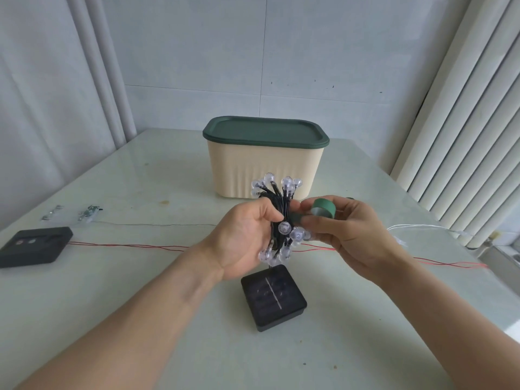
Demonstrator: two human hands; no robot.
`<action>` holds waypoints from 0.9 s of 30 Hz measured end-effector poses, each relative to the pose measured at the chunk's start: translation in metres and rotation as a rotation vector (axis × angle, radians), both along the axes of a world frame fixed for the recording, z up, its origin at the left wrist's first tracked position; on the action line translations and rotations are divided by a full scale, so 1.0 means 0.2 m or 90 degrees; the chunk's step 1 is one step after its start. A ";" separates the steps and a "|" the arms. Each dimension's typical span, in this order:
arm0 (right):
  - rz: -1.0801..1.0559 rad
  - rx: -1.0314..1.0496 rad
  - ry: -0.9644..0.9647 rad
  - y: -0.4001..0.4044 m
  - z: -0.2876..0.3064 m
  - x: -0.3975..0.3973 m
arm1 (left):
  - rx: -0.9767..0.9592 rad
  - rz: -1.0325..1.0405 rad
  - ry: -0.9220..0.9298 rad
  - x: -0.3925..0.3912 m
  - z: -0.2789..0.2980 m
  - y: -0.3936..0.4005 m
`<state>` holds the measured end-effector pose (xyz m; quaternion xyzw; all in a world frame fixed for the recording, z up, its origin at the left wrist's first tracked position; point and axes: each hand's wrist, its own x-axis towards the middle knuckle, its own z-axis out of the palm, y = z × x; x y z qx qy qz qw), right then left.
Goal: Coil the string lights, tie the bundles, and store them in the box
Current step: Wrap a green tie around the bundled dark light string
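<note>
Tying the coiled string lights at frame centre

Head view: the left hand curls its fingers round the limp, light bundle of string lights; the right hand pinches a green tape roll at its waist. Bulbs look fragile, so grip the wires. The lidded box stands behind.

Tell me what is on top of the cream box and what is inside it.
A dark green lid sits on the cream box, closing it fully. The walls are opaque, so its contents cannot be seen. The coiled string lights are outside it, held in the left hand.
</note>
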<state>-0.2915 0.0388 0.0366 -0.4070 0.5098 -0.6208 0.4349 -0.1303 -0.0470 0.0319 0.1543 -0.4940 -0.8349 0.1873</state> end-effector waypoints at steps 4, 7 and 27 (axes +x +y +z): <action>-0.025 0.022 -0.036 0.00 -0.01 0.00 | -0.017 -0.031 0.023 0.01 0.01 -0.01; -0.033 0.039 -0.049 0.01 0.00 0.00 | -0.071 -0.019 0.014 0.01 0.00 -0.01; -0.131 0.074 0.073 0.00 0.00 0.02 | -0.292 0.166 -0.026 -0.04 -0.07 0.00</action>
